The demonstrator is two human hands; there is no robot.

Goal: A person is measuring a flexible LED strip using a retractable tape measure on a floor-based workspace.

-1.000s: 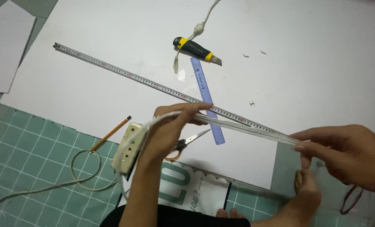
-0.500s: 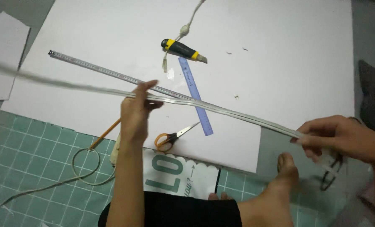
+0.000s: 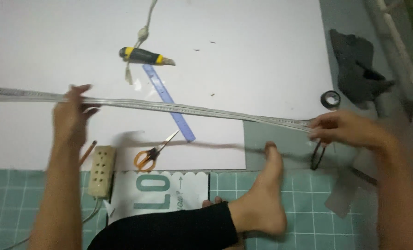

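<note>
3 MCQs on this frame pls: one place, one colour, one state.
1. Where do the scissors lie?
A. beside the power strip
B. on the black cloth
C. under the foot

2. What colour is the short ruler?
A. red
B. blue
C. green

3. How is the long metal ruler held?
A. flat on the sheet, untouched
B. by one hand only
C. by both hands, one at each end region

Key: 1 A, orange handles sit just right of the strip; 2 B, blue strip under the utility knife; 3 C, left hand and right hand both grip it.
</note>
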